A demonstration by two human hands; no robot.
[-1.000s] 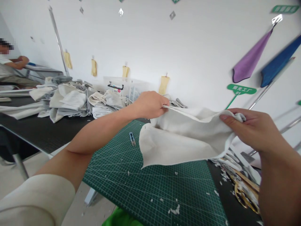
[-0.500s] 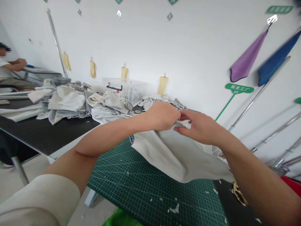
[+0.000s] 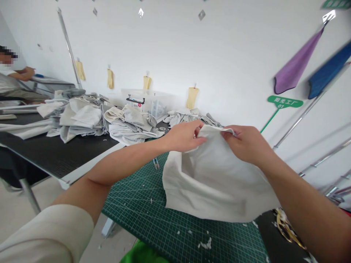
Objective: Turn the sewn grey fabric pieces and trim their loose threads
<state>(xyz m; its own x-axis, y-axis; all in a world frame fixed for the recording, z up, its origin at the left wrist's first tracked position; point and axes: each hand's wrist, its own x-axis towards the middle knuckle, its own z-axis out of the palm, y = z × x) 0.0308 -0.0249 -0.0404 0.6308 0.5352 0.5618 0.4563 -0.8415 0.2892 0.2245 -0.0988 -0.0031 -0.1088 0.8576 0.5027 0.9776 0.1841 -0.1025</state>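
A textile workshop, with fabric heaps (image 3: 82, 117), snips (image 3: 156, 163), scissors (image 3: 288, 231) and a cutting mat (image 3: 131, 197) on the worktop (image 3: 63, 159), and 4 gloves (image 3: 192, 97) hanging along the wall (image 3: 170, 47).

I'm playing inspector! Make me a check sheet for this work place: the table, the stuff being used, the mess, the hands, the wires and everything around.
Surface: green gridded cutting mat on a black tabletop.
Job's things: one pale cloth, hanging over the mat; whether its lower edge touches is unclear.
Clutter: white scraps on the mat; small snips, partly hidden; gold-handled scissors at the right; heaped fabric pieces at the back left.
Grip: left hand and right hand both pinch the cloth's upper edge, slightly apart.
Cables: nothing seen.
Surroundings: white wall with hanging yellow gloves; another person sits far left.
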